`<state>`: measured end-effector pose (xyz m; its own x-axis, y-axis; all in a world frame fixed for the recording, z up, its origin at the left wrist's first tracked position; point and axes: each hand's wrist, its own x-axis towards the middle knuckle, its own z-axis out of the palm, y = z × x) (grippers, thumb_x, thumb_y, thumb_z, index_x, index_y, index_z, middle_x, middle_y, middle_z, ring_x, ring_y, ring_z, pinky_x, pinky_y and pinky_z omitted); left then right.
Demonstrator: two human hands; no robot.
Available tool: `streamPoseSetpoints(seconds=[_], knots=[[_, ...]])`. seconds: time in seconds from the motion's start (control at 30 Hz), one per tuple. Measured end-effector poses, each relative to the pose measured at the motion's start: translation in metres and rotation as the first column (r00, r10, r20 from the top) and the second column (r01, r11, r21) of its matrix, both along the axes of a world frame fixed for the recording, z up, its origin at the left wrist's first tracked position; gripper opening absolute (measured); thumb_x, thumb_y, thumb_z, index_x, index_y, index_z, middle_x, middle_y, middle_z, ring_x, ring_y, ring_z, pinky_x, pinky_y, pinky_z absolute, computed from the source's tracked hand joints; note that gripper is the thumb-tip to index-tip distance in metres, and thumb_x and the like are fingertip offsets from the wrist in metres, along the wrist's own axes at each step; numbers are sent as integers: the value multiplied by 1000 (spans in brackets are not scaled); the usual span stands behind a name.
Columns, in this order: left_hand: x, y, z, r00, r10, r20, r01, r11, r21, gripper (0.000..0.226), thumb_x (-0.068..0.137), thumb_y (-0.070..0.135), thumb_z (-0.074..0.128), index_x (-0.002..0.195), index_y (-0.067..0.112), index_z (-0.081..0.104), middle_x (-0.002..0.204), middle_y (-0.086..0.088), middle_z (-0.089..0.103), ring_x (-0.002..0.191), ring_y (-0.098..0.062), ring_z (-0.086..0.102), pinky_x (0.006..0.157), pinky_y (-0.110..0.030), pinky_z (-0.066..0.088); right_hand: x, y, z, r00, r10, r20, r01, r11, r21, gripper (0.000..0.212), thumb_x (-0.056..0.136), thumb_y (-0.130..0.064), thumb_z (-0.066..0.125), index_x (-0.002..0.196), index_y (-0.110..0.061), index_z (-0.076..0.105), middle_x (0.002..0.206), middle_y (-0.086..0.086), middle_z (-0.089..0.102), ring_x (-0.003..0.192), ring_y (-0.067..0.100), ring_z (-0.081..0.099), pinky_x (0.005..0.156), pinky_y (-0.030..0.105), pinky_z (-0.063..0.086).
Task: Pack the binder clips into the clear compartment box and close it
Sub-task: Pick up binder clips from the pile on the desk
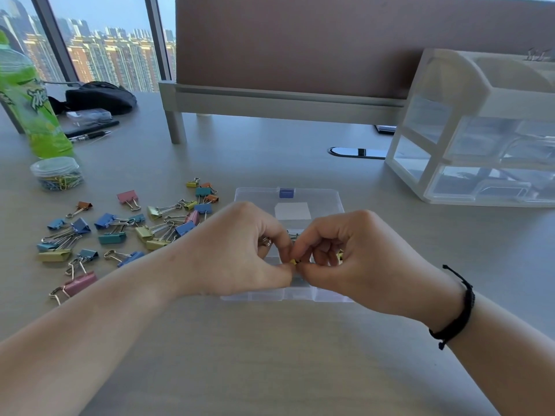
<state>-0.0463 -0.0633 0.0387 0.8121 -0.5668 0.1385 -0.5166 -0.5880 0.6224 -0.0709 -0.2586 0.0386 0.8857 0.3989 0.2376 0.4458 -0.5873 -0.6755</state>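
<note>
The clear compartment box (pixel 324 202) lies open on the desk, its lid with a blue latch (pixel 286 193) folded back. My left hand (pixel 240 250) and my right hand (pixel 354 253) meet above its compartments, fingertips pinching a small yellow binder clip (pixel 293 262) between them. Wire handles of another clip show under my left fingers. Several coloured binder clips (pixel 126 232) lie scattered on the desk to the left of the box. My hands hide most of the compartments.
A round tub of paper clips (pixel 57 174) and a green bottle (pixel 33 103) stand at far left, with pens (pixel 90 132) and a black pouch (pixel 100 96) behind. A white drawer organiser (pixel 480 130) stands at right. A partition (pixel 300 43) runs along the back.
</note>
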Motion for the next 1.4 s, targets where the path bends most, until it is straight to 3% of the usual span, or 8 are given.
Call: streamPoseSetpoints(seconds=[0.27,0.47,0.67,0.97,1.17,1.3,1.4], knots=[[-1,0,-3,1000,-16,-10,17,997,81,5,77,30,76,76,28,71,46,5,36,44,-9,31,49,-24,30,-1,0,0,999,31,-4,-32,998,-51,16,76,-6,76,80,-21,77,58,-22,59,54,1,53,55,6,38],[0,1,1,999,-34,-28,35,998,48,7,76,35,77,79,29,75,45,6,34,43,-9,31,49,-23,30,-1,-1,0,999,32,23,-31,998,-46,16,75,-7,78,80,-23,77,60,-22,60,56,2,54,55,8,40],[-1,0,1,998,-33,-49,35,998,52,9,76,38,79,81,31,76,45,7,36,42,-8,32,47,-20,28,-2,-1,0,999,28,42,-23,994,-106,16,74,-9,77,78,-25,76,61,-7,64,54,14,55,50,15,43],[1,2,3,999,-36,-38,37,999,40,7,76,36,80,78,31,75,43,9,37,41,-7,34,49,-21,30,-2,1,-3,994,29,102,-19,996,-93,17,72,-9,74,78,-25,76,60,-8,62,53,17,55,52,28,49],[1,1,1,998,-23,-60,26,998,55,7,77,36,80,78,31,75,44,9,36,42,-6,33,46,-19,28,1,2,-7,997,21,80,-13,994,-107,16,73,-10,76,75,-25,75,55,-14,59,50,9,51,50,10,38],[2,0,-1,999,2,-43,2,997,72,5,78,32,79,77,32,74,44,8,39,42,-7,34,48,-22,32,2,1,-6,999,21,41,-16,992,-122,15,75,-9,77,75,-24,76,52,-24,55,49,4,51,50,7,36],[1,-2,-3,999,18,-27,-15,997,78,6,77,32,79,77,29,74,44,7,40,42,-7,34,49,-25,34,3,0,-5,998,28,55,-20,991,-132,15,74,-11,79,75,-25,75,59,-16,62,54,7,56,51,11,39]])
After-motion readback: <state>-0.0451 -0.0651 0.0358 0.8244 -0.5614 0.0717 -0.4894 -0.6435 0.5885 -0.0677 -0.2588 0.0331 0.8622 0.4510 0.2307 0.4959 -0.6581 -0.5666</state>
